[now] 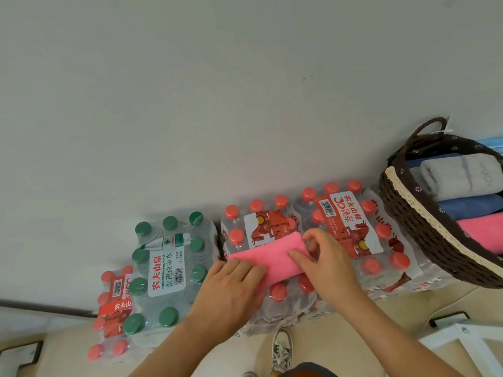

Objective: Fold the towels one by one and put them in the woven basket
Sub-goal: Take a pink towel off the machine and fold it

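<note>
A folded pink towel [272, 254] lies on top of a shrink-wrapped pack of red-capped water bottles [255, 221]. My left hand [231, 287] rests flat on the towel's near left end with fingers straight. My right hand [324, 259] grips the towel's right end, thumb behind the edge and fingers over the top. The dark brown woven basket [424, 229] stands at the right on another pack of bottles. Inside it lie a grey towel [462, 178], a blue towel [471, 208] and a pink towel [481, 232], all folded.
A green-capped bottle pack [168, 268] and a lower red-capped pack [114, 311] stand at the left. Another red-capped pack [359, 227] carries the basket. A white wall is behind. My shoe [283, 349] is on the beige floor; a white frame [462, 338] is lower right.
</note>
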Demonstrator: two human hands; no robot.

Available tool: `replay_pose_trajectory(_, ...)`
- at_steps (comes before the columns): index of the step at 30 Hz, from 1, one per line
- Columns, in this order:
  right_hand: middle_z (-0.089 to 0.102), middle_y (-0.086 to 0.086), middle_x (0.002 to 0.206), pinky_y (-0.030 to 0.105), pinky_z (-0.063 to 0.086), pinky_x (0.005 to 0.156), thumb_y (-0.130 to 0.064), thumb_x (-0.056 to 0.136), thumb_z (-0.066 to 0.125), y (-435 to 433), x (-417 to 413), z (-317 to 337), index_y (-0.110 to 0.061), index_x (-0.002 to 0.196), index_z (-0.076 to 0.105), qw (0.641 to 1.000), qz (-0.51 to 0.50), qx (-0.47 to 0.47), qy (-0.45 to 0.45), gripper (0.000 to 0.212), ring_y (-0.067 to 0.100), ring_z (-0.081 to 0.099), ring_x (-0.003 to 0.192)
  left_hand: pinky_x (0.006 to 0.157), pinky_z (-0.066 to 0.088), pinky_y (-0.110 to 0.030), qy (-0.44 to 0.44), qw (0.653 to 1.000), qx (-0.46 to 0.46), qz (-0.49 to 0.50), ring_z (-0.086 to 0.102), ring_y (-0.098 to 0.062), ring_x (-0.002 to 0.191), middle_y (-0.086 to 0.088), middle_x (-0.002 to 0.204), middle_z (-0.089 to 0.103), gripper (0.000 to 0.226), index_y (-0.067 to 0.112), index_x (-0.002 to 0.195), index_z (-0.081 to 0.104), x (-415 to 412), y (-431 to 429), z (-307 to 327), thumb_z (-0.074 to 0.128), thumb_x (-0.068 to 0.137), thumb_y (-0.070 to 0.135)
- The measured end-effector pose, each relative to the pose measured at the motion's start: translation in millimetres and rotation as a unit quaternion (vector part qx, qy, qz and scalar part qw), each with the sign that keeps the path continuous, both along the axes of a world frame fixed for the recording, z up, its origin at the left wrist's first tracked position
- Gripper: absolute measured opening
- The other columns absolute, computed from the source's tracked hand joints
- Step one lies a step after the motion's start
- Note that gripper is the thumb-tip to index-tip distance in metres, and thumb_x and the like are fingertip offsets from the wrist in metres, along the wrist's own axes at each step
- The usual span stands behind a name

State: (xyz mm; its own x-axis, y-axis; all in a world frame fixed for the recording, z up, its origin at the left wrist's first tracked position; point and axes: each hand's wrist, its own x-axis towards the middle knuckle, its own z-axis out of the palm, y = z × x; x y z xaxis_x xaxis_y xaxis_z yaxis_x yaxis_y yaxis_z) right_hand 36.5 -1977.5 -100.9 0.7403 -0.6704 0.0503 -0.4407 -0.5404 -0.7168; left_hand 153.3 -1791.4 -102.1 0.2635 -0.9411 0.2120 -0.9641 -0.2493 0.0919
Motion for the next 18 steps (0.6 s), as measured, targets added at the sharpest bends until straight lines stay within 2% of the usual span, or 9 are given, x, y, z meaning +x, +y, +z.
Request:
replay_pose_trajectory(2,0.059,-0.008,0.093,0.028,0.045,0.068,-0.037,0.077,0.074,-1,8,4,-0.028,0.113,0.051,0.999,-0.018,0.036,0.037,0.044,0.013,0.057,0.082,0.063,0.044,-0.031,0.007,1.0,0.017,0.018,0.059,-0.018,0.076,0.009,0.088,0.065,0.033,0.026,0.117,0.056,0,-2,4,0.047,0.087,0.035)
replay_pose_trajectory(4,0.064,-0.005,0.098,0.032,0.048,0.074,-0.034,0.078,0.075,-2,12,9,-0.025,0.125,0.048,0.995,-0.021,0.06,0.072,0.056,0.017,0.061,0.089,0.061,0.047,-0.03,0.002,0.999,0.038,0.018,0.061,-0.018,0.075,0.008,0.087,0.066,0.043,0.027,0.122,0.054,1,-5,5,0.045,0.08,0.03)
replay_pose_trajectory(7,0.066,-0.003,0.098,0.035,0.05,0.077,-0.032,0.079,0.074,-1,14,14,-0.027,0.124,0.048,0.993,-0.017,0.036,0.114,0.053,0.021,0.063,0.092,0.059,0.046,-0.03,-0.009,0.999,0.048,0.01,0.059,-0.019,0.067,0.006,0.077,0.062,0.045,0.03,0.118,0.056,-1,-10,3,0.064,0.074,0.026)
replay_pose_trajectory(10,0.06,0.001,0.1,0.035,0.048,0.072,-0.026,0.076,0.077,6,14,11,-0.025,0.125,0.047,0.988,0.014,-0.107,0.115,0.057,0.025,0.061,0.088,0.055,0.039,-0.029,-0.018,0.998,0.063,0.005,0.054,-0.018,0.06,0.006,0.07,0.054,0.049,0.033,0.111,0.06,-3,-16,5,0.075,0.066,0.025)
replay_pose_trajectory(13,0.054,0.005,0.103,0.038,0.047,0.066,-0.009,0.068,0.073,16,13,4,-0.022,0.121,0.055,0.959,0.067,-0.266,0.069,0.057,0.025,0.056,0.083,0.055,0.038,-0.028,0.015,0.998,0.059,0.023,0.052,-0.017,0.059,0.006,0.069,0.051,0.047,0.035,0.112,0.058,-4,-22,8,0.075,0.069,0.027)
replay_pose_trajectory(16,0.058,0.003,0.103,0.037,0.043,0.064,-0.007,0.067,0.069,22,12,0,-0.02,0.112,0.06,0.92,0.133,-0.364,0.06,0.048,0.024,0.056,0.086,0.059,0.041,-0.028,0.098,0.99,0.049,0.085,0.053,-0.019,0.07,0.002,0.087,0.052,0.058,0.024,0.124,0.052,0,-22,10,0.071,0.07,0.018)
replay_pose_trajectory(18,0.06,0.003,0.101,0.033,0.044,0.065,-0.006,0.068,0.07,22,9,-4,-0.015,0.11,0.06,0.908,0.161,-0.384,0.055,0.045,0.023,0.059,0.086,0.063,0.04,-0.029,0.138,0.981,0.062,0.125,0.054,-0.023,0.077,-0.003,0.102,0.05,0.052,0.015,0.117,0.053,6,-20,15,0.07,0.068,0.009)
